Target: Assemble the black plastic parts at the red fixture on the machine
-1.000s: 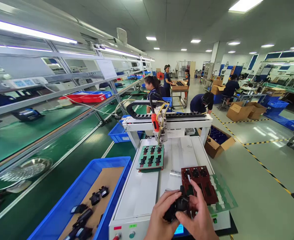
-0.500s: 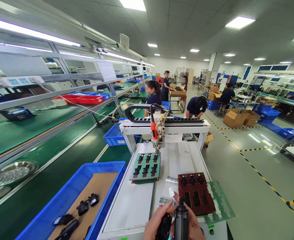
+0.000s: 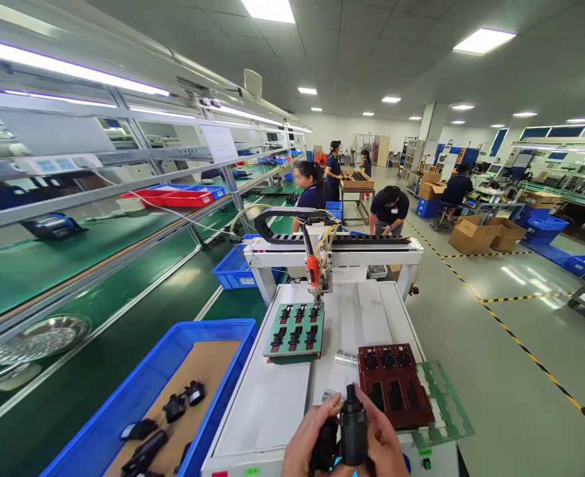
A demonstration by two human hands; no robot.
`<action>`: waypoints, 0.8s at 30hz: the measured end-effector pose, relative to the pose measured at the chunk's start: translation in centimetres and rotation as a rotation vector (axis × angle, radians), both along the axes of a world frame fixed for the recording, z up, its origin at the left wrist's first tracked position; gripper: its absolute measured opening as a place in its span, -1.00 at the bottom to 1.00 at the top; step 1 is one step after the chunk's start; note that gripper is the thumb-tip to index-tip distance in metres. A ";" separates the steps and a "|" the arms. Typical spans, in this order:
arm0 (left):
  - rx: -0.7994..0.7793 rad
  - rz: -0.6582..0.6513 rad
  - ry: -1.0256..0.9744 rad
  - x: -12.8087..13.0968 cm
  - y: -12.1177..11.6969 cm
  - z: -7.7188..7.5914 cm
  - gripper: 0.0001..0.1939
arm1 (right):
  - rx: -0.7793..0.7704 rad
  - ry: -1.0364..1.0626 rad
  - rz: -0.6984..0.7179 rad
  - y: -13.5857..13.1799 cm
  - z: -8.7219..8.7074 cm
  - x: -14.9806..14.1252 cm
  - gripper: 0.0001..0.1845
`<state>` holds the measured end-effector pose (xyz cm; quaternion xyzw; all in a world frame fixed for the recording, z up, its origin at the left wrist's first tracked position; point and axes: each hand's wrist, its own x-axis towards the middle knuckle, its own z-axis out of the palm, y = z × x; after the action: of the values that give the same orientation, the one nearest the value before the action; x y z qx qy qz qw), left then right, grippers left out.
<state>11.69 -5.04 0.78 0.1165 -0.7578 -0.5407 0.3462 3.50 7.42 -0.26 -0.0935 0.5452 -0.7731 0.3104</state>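
Black plastic parts [image 3: 344,434] sit upright between both hands at the bottom edge of the view, just in front of the white machine table [image 3: 282,397]. The left hand [image 3: 308,440] wraps its fingers around the left piece, thumb on top; the right hand [image 3: 384,444] curls closed around the taller cylinder-shaped piece, with the fingers pressed on its side. The two pieces touch each other.

Just beyond the hands lies a dark red tray [image 3: 394,384] with three black parts in its far row and open slots nearer. It rests on a green plate [image 3: 446,411]. Further back a green board [image 3: 296,328] carries six black parts under the orange screwdriver head [image 3: 313,268] of the gantry. To the left stands a blue bin [image 3: 138,397] lined with cardboard, holding several loose black parts [image 3: 173,411]. Other people [image 3: 389,209] work farther down the hall among cardboard boxes [image 3: 474,235].
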 end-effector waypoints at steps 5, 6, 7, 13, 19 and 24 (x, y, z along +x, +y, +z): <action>0.003 0.019 -0.019 -0.1 -0.7 1.0 -0.44 | 0.150 0.176 -0.155 0.9 -0.4 0.1 0.09; 0.021 0.012 -0.027 -0.1 -0.9 1.2 -0.48 | 0.169 0.253 -0.243 1.0 -0.3 0.1 0.05; 0.046 0.000 -0.032 -0.1 -1.0 1.4 -0.52 | 0.177 0.338 -0.327 1.1 -0.1 0.2 -0.01; 0.212 -0.090 0.015 0.3 -1.6 2.8 -0.57 | 0.114 0.772 -0.379 1.1 1.8 0.2 -0.31; 0.264 -0.104 -0.024 0.9 -1.9 4.1 -0.57 | 0.077 0.878 -0.321 0.3 3.5 0.0 -0.35; 0.355 -0.113 -0.093 1.3 -2.3 4.7 -0.52 | 0.050 0.845 -0.223 0.0 3.9 -0.2 -0.28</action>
<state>12.98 -7.34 5.43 0.1579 -0.6712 -0.6783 0.2539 3.26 7.42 3.62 -0.3346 0.6497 -0.6822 -0.0229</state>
